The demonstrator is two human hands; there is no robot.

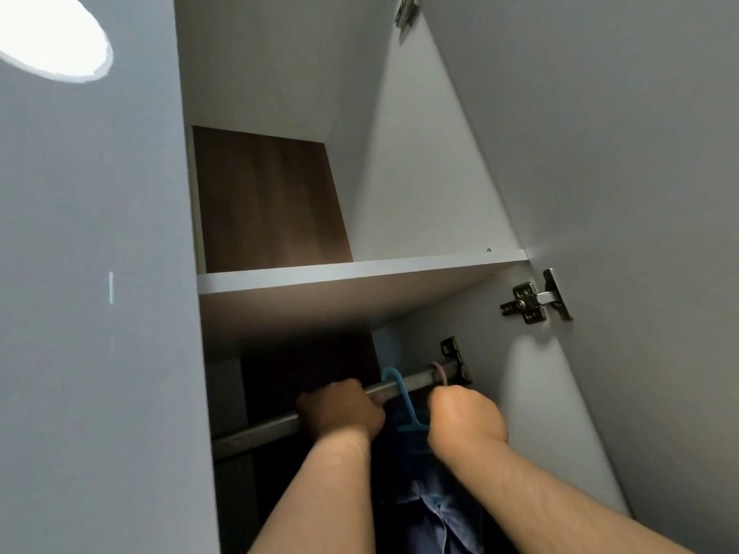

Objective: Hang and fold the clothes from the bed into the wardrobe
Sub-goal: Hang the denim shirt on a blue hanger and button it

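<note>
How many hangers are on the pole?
2. A blue hanger hooks over the pole between the left hand and right hand; a pink hanger hooks on near the pole's right end. Others may be hidden behind the hands.

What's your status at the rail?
Left hand grips rail. Right hand at blue hanger, grip hidden. Hanger hooked on rail, shirt hanging. Pink hanger at rail's right end.

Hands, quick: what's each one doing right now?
Left hand: closed, gripping the rail.
Right hand: curled beside the blue hanger; grip hidden, cannot tell.
</note>
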